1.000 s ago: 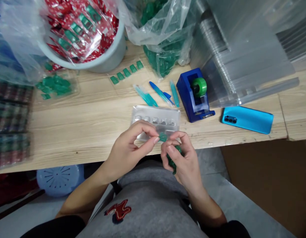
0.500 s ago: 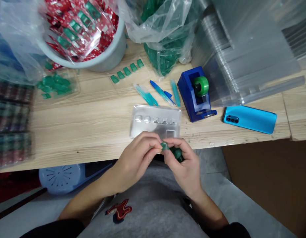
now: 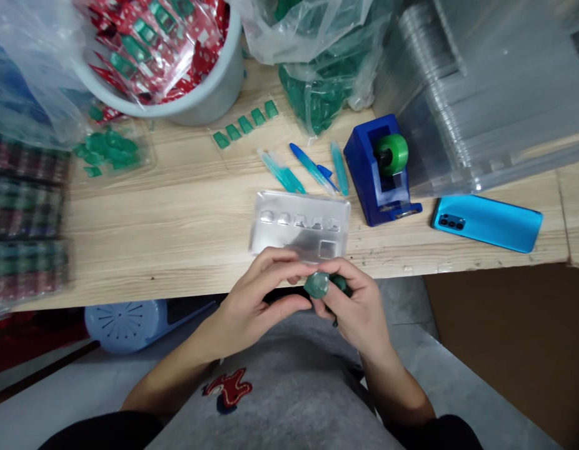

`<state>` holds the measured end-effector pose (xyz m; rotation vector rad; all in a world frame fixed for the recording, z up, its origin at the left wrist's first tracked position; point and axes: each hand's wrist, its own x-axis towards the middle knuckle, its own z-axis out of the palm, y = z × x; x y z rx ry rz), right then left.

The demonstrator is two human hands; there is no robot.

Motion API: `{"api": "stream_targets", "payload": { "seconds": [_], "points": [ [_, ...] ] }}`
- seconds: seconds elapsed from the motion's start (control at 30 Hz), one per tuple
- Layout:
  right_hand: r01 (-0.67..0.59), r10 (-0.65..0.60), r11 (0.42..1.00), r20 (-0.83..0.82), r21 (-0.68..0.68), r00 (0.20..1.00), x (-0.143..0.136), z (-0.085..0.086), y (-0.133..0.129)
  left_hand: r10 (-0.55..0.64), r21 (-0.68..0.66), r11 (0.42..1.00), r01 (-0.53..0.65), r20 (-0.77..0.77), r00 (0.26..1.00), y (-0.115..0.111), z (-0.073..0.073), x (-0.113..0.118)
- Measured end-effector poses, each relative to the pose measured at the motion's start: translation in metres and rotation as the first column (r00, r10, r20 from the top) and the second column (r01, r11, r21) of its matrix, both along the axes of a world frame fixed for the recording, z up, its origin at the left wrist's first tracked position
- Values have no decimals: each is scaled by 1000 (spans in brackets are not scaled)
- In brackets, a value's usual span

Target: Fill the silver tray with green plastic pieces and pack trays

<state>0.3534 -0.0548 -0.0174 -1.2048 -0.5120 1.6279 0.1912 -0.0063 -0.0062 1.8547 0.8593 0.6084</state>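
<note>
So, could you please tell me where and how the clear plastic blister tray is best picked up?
I'd pinch the clear plastic blister tray by its left short rim, coming level from the left. It lies flat, and tabletop shows beside that rim, whereas the blue-capped pen lies just beyond its far edge and the tape dispenser stands off its right side.

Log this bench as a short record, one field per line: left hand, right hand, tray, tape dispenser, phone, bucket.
Left hand: thumb and fingers apart at a green piece; contact unclear
Right hand: holding that piece, darker green pieces behind it
Tray: flat on the table, five moulded shapes in a row
Tape dispenser: blue, green roll
Phone: blue, camera side up
Bucket: red packaging inside
</note>
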Motion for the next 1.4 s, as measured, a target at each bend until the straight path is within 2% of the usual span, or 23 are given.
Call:
{"api": "stream_targets", "payload": {
  "seconds": [0.17,0.23,0.3,0.4,0.5,0.6,0.7,0.8,0.87,1.0,1.1,1.17,1.3,1.4],
  "points": [
    [-132,131,991,-51,-22,990,1,2,3,7,64,998,-9,28,1000,0,0,2],
    [-136,136,991,-28,-15,990,1,1,3,19,47,999,-21,45,999,0,-2,-2],
    [-117,117,993,-6,-17,993,2,-2,3,90,65,994,-91,15,996,6,-6,-10],
    [-74,74,997,-4,-29,997,5,-8,2,255,287,935,-211,-128,958,25,-15,-25],
    [-49,49,998,-7,-30,999,9,-11,2,299,489,860,-144,-255,919,53,-29,-35],
    [-31,31,999,-6,-22,999,11,-12,2,277,577,815,-55,-305,911,72,-43,-34],
    [-18,16,999,-31,-38,999,11,-14,0,273,624,782,7,-352,895,78,-47,-29],
    [-14,-1,995,-148,-99,989,11,-15,-2,256,632,773,51,-385,887,76,-43,-25],
    [-12,-34,989,-306,-147,951,10,-15,0,212,616,784,69,-372,904,75,-40,-25],
    [40,-224,953,-613,-299,758,9,-11,11,189,613,784,96,-384,904,76,-42,-26],
    [124,-378,912,-684,-391,624,8,-8,20,193,628,768,128,-417,888,77,-45,-27],
    [147,-426,894,-698,-424,576,7,-6,24,188,629,767,125,-407,894,73,-42,-26],
    [158,-449,882,-688,-445,570,2,-4,25,177,594,804,36,-297,938,49,-17,-16],
    [205,-437,894,-673,-399,596,-2,-3,23,28,517,850,98,-230,973,24,4,-3]
  ]
}}
